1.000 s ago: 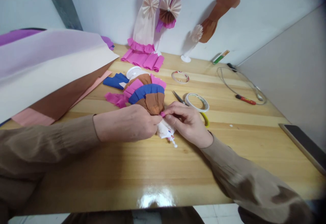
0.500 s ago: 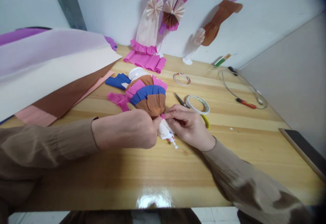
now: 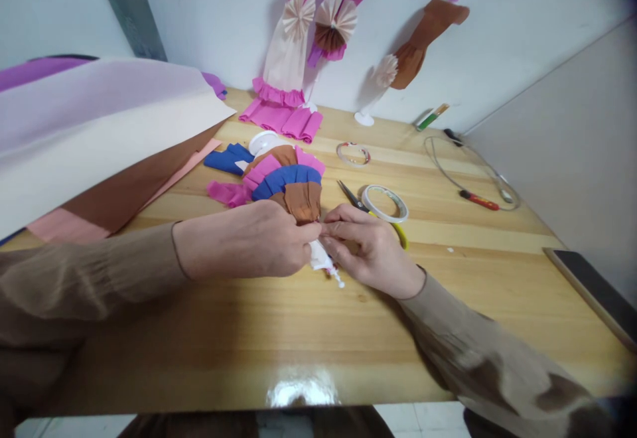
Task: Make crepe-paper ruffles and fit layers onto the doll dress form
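Note:
A small crepe-paper dress (image 3: pixel 287 180) lies on the desk, its ruffled skirt layered in brown, blue and pink. Its narrow white top (image 3: pixel 321 257) points toward me and ends in a thin white stick. My left hand (image 3: pixel 251 239) is closed, thumb and forefinger pinching at the dress's waist. From the other side my right hand (image 3: pixel 371 245) pinches the same spot, its fingertips meeting the left ones. Whatever lies between the fingertips is hidden. Scissors (image 3: pixel 352 195) with yellow handles lie just beyond my right hand, partly under a roll of white tape (image 3: pixel 385 204).
Stacked crepe-paper sheets (image 3: pixel 114 119) cover the left side. Several finished paper dresses (image 3: pixel 287 46) stand along the wall beside a folded pink piece (image 3: pixel 281 119). A second tape ring (image 3: pixel 353 154), a cable (image 3: pixel 478 199) and a phone (image 3: pixel 592 292) lie to the right.
My left hand has risen slightly and its fingertips now meet the right ones. The bit of pink at the waist is covered. The view has shifted a little.

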Tool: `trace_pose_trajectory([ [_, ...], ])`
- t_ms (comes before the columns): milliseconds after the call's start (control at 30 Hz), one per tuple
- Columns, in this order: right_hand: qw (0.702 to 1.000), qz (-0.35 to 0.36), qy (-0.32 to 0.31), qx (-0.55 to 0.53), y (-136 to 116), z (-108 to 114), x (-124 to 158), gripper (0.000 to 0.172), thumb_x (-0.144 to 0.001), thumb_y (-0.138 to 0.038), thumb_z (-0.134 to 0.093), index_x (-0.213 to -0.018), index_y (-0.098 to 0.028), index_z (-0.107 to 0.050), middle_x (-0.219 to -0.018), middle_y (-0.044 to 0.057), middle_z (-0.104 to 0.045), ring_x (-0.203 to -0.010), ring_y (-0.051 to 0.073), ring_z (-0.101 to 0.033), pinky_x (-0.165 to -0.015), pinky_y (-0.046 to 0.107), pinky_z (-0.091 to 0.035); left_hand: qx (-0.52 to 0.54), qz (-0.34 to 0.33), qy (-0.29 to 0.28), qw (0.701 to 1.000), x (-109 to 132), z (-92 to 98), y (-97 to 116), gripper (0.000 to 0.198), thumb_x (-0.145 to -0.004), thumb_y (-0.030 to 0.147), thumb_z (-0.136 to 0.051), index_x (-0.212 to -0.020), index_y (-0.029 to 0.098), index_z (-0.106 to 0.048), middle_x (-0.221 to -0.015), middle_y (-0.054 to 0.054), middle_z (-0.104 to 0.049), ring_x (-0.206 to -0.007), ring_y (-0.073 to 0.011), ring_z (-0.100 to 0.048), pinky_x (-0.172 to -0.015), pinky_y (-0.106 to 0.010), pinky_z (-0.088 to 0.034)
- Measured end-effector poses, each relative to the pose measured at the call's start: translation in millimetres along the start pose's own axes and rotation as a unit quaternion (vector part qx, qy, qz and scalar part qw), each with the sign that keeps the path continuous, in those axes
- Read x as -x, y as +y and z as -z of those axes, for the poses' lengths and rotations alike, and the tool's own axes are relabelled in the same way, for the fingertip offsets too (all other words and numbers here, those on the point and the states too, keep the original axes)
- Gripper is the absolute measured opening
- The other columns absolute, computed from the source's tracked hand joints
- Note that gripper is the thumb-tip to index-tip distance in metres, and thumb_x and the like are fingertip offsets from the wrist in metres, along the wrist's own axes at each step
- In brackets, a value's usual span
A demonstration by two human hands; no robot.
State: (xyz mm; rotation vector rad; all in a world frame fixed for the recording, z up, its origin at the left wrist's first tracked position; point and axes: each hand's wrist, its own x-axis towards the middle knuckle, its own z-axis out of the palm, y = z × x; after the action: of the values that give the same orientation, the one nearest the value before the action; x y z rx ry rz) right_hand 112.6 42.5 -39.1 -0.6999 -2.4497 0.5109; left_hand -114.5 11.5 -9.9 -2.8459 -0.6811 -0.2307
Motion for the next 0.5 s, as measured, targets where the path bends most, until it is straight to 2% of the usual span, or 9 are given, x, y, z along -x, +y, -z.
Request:
trace_pose_trajectory([
  [100, 1.0, -0.003, 0.005, -0.007, 0.9, 0.0, 0.4, 0.018, -0.086, -0.014, -0.056, -0.092, -0.016, -0.074, -0.087, 0.01, -0.067, -0.074, 0.017, -0.065, -0.063, 0.028, -0.053, -0.034, -0.049, -0.008, 0.998, -0.6, 0.2, -2.1, 0.029, -0.091, 0.004, -0.038, -0.093, 0.013, -0.066, -0.109, -0.011, -0.068, -0.066, -0.014, -0.06, -0.043, -0.032, -0.028],
  [167, 1.0, -0.009, 0.008, -0.021, 1.3, -0.4, 0.6, 0.019, -0.087, -0.015, -0.057, -0.094, -0.017, -0.074, -0.087, 0.009, -0.067, -0.074, 0.017, -0.065, -0.063, 0.028, -0.054, -0.04, -0.05, -0.01, 0.998, -0.6, 0.6, -3.0, 0.029, -0.091, 0.004, -0.039, -0.092, 0.012, -0.067, -0.11, -0.011, -0.067, -0.068, -0.0143, -0.061, -0.044, -0.031, -0.029],
  [367, 0.998, -0.031, 0.006, -0.062, 2.4, -1.5, 1.2, 0.019, -0.088, -0.017, -0.058, -0.097, -0.016, -0.075, -0.087, 0.01, -0.066, -0.074, 0.016, -0.065, -0.063, 0.028, -0.054, -0.043, -0.066, -0.041, 0.996, -1.6, 0.0, -2.9, 0.025, -0.087, 0.001, -0.045, -0.079, 0.013, -0.065, -0.09, -0.01, -0.068, -0.067, -0.0168, -0.058, -0.044, -0.031, -0.028],
  [500, 0.993, -0.044, 0.039, -0.101, 6.0, -0.5, 1.1, 0.019, -0.088, -0.017, -0.059, -0.098, -0.016, -0.075, -0.086, 0.009, -0.066, -0.075, 0.015, -0.064, -0.063, 0.026, -0.053, -0.017, -0.037, -0.05, 0.998, -2.1, 0.5, -2.2, 0.023, -0.087, 0.002, -0.047, -0.075, 0.013, -0.063, -0.087, -0.009, -0.067, -0.065, -0.0147, -0.056, -0.046, -0.03, -0.028],
])
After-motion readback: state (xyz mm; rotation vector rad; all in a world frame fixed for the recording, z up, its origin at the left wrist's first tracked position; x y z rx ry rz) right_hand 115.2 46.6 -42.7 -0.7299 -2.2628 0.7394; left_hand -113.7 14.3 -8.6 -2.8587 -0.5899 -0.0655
